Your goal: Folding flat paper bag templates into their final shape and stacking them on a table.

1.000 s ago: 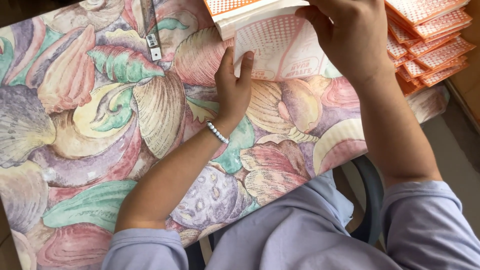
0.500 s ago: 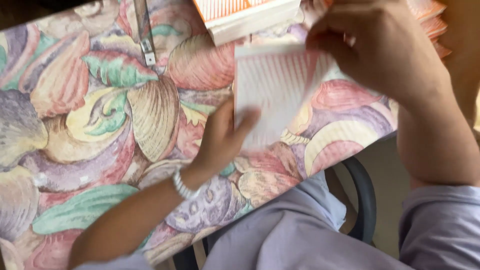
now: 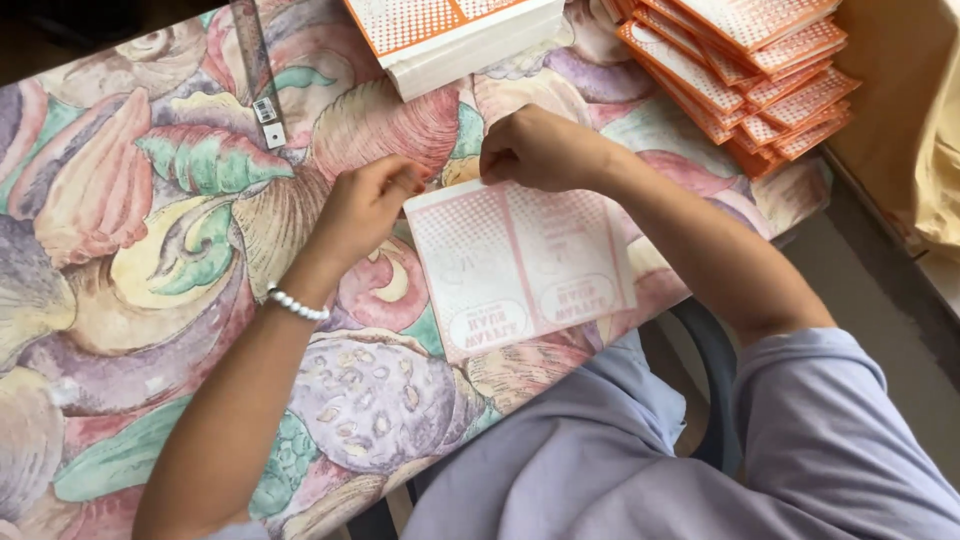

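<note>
Mid-frame on a shell-patterned tablecloth (image 3: 150, 250), left hand (image 3: 365, 205) and right hand (image 3: 535, 150) both pinching shut on the flat printed sheet's (image 3: 520, 265) top edge.

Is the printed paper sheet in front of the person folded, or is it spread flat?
Spread flat: the sheet lies open on the tablecloth, both panels showing, left hand and right hand pinching its top edge.

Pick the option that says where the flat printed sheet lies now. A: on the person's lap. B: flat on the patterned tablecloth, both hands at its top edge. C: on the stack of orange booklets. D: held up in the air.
B: the printed sheet lies flat on the patterned tablecloth, with the left hand and right hand pinching its top edge.
</note>
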